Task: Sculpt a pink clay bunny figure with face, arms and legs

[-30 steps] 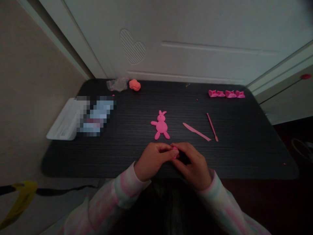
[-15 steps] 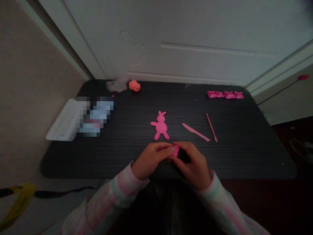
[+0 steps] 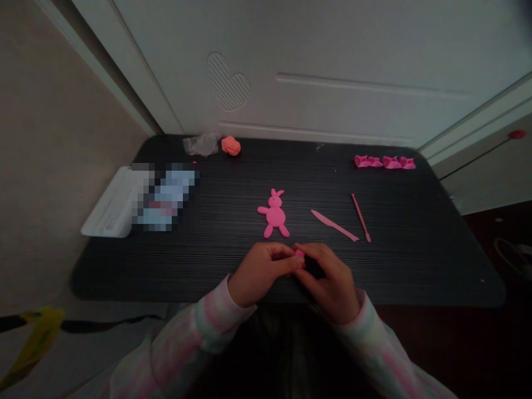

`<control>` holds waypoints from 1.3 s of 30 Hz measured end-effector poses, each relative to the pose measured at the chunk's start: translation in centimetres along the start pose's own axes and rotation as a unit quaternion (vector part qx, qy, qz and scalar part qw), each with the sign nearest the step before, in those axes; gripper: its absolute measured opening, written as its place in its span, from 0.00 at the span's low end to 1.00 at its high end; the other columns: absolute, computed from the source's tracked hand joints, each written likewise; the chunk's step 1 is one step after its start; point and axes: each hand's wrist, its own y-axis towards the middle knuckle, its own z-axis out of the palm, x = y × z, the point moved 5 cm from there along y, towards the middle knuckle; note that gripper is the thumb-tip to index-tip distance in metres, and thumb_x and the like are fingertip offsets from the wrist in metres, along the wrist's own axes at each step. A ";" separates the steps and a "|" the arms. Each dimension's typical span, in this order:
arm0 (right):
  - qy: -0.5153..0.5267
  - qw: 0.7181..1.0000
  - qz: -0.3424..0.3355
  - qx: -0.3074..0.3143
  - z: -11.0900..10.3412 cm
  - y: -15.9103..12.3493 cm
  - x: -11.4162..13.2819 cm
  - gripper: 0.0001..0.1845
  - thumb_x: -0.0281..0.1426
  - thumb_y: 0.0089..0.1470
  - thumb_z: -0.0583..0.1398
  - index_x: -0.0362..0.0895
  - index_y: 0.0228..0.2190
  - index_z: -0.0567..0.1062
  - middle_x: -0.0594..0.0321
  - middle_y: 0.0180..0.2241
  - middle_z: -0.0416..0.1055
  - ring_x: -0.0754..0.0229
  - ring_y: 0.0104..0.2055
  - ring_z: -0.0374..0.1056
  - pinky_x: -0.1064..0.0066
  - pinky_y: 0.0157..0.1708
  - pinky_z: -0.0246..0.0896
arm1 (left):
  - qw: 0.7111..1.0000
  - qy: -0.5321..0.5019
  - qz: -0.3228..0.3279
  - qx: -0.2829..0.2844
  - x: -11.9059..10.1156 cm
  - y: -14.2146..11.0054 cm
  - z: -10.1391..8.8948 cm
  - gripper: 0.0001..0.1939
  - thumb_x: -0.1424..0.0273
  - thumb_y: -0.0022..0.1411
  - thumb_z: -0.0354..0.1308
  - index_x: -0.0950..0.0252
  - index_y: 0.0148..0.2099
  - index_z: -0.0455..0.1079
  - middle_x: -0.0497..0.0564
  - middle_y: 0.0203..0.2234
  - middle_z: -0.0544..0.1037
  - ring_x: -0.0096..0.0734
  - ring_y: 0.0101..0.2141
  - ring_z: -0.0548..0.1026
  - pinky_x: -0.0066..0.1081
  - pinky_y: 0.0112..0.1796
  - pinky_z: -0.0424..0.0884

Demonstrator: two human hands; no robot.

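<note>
My left hand [image 3: 260, 270] and my right hand [image 3: 330, 280] meet near the front edge of the dark table [image 3: 415, 260]. Both pinch a small pink clay piece [image 3: 300, 257] between their fingertips, and most of it is hidden by the fingers. Just beyond my hands a flat pink clay rabbit [image 3: 274, 214] lies on the table. To its right lie a flat pink clay knife [image 3: 334, 225] and a thin pink modelling stick [image 3: 361, 216].
An orange clay lump [image 3: 230, 146] and a crumpled clear wrapper [image 3: 201, 144] sit at the back left. A row of pink moulds [image 3: 384, 162] is at the back right. A white tray [image 3: 108, 206] hangs over the left edge. A white panel stands behind the table.
My fingers have shifted slightly around the pink clay piece, which shows less than half a second ago. Both hands stay in the same place.
</note>
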 end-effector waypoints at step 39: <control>-0.173 0.984 0.039 0.030 -3.1 -0.3 -4.3 0.13 0.37 0.50 0.56 0.43 0.36 0.71 0.57 0.35 0.69 0.55 0.40 0.64 0.60 0.39 0.58 | 0.876 0.394 0.246 -0.126 -0.8 -1.1 0.8 0.05 0.73 0.56 0.49 0.65 0.31 0.66 0.47 0.25 0.72 0.26 0.29 0.69 0.27 0.33 0.64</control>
